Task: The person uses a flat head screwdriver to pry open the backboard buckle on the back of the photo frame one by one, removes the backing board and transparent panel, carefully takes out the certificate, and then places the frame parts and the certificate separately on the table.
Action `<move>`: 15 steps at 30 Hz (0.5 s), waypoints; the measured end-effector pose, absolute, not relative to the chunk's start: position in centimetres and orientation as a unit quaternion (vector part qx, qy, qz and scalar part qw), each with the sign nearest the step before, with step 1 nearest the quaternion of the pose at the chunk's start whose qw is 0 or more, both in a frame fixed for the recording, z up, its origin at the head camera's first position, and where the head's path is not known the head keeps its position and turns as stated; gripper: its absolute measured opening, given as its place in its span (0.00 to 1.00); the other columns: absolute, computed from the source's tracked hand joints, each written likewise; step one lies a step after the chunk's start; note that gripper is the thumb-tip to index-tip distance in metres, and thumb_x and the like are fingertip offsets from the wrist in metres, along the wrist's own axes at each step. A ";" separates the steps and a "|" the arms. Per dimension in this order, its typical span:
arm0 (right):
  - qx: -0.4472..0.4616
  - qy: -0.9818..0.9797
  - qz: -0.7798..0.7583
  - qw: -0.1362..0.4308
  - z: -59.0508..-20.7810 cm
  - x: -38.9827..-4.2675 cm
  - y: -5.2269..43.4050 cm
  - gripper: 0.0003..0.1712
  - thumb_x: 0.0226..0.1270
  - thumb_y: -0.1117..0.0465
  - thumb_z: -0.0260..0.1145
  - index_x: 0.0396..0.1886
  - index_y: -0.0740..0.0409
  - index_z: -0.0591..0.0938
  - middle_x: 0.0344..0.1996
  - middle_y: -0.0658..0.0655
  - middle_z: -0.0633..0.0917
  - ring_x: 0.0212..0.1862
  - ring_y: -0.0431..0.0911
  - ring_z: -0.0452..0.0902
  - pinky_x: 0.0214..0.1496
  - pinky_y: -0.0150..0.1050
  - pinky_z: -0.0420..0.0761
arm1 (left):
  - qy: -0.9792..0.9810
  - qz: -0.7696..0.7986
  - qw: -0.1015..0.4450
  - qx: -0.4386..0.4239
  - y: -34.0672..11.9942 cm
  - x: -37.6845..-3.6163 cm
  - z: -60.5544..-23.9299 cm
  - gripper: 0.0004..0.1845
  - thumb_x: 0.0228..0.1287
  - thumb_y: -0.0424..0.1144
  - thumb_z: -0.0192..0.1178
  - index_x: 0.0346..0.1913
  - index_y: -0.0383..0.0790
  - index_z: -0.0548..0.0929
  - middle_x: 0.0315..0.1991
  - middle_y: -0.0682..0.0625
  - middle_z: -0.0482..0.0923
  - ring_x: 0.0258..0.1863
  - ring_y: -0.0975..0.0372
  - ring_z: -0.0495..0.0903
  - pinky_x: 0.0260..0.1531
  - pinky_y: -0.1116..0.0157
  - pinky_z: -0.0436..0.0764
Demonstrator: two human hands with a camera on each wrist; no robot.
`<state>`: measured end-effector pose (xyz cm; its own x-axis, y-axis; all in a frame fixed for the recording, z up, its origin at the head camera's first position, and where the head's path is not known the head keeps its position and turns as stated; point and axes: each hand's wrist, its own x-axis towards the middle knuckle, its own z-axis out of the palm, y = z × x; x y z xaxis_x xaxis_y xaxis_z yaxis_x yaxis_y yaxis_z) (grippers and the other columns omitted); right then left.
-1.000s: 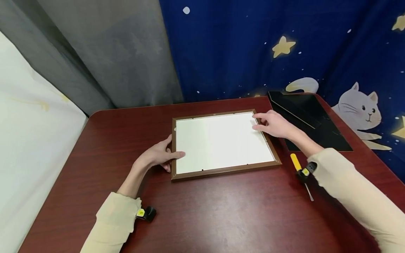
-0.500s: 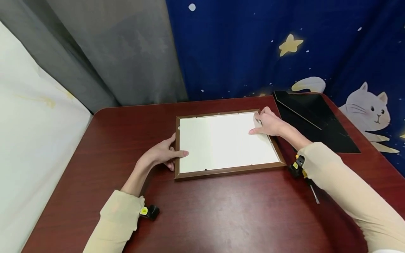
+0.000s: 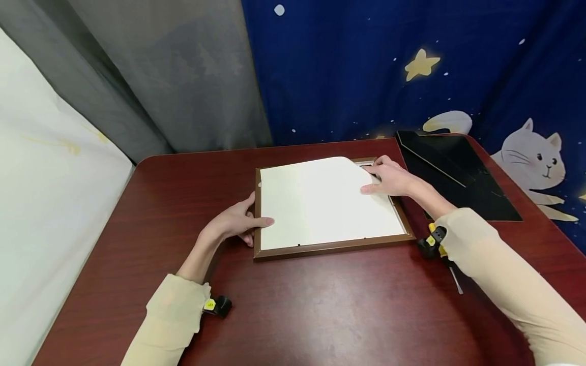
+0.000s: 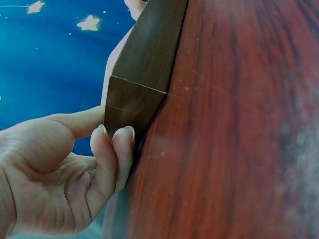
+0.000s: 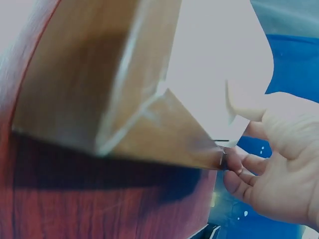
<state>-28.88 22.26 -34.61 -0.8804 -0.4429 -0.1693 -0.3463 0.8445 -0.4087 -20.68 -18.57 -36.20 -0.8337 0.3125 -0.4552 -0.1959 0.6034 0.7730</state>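
Hands: right hand [image 3: 389, 178] pinches white sheet [image 3: 320, 203] corner; left hand [image 3: 235, 223] grips frame [image 3: 334, 247]

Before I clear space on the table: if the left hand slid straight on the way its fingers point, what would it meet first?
The left hand already touches the picture frame; its thumb rests on the white sheet.

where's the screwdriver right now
In the head view the screwdriver lies on the table to the right of the picture frame, near its front right corner, mostly hidden under the right forearm.
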 end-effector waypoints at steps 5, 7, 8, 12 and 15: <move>-0.177 0.928 -0.293 0.147 -34.0 -28.9 23.2 0.44 0.75 0.48 0.64 0.78 0.67 0.59 0.66 0.74 0.71 0.60 0.62 0.70 0.61 0.60 0.71 | 0.845 0.447 0.290 0.035 -18.4 -20.8 -36.2 0.58 0.67 0.50 0.68 0.81 0.40 0.34 0.22 0.47 0.71 0.16 0.59 0.81 0.33 0.60 0.85; -0.131 0.916 -0.346 0.153 -33.8 -28.7 23.5 0.46 0.76 0.49 0.63 0.79 0.68 0.53 0.64 0.73 0.72 0.58 0.61 0.72 0.62 0.59 0.72 | 0.844 0.448 0.293 0.034 -18.3 -20.8 -36.1 0.58 0.67 0.50 0.68 0.81 0.40 0.34 0.22 0.47 0.70 0.16 0.59 0.81 0.34 0.60 0.85; -0.106 0.910 -0.370 0.154 -33.8 -28.6 23.6 0.46 0.76 0.49 0.63 0.79 0.68 0.53 0.63 0.72 0.71 0.57 0.60 0.71 0.61 0.58 0.72 | 0.844 0.447 0.293 0.035 -18.3 -20.8 -36.1 0.59 0.67 0.50 0.68 0.81 0.39 0.34 0.22 0.47 0.70 0.16 0.59 0.81 0.34 0.61 0.85; -0.056 0.892 -0.426 0.140 -33.9 -28.2 24.2 0.30 0.77 0.52 0.63 0.66 0.70 0.72 0.42 0.63 0.79 0.44 0.55 0.73 0.50 0.50 0.76 | 0.844 0.449 0.292 0.035 -18.4 -20.7 -36.1 0.59 0.67 0.50 0.68 0.81 0.40 0.33 0.22 0.46 0.70 0.16 0.59 0.81 0.35 0.61 0.85; -0.053 0.890 -0.434 0.129 -34.1 -27.7 24.5 0.18 0.77 0.51 0.63 0.41 0.65 0.81 0.25 0.55 0.76 0.33 0.52 0.71 0.39 0.46 0.72 | 0.845 0.447 0.292 0.037 -18.6 -20.6 -36.1 0.59 0.67 0.51 0.68 0.81 0.39 0.33 0.23 0.45 0.71 0.17 0.59 0.81 0.36 0.61 0.85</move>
<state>-27.75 24.47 -34.07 -0.9609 -0.2062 -0.1846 0.0182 0.6185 -0.7856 -20.65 -18.64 -36.14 -0.8268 0.3234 -0.4602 -0.1985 0.5977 0.7767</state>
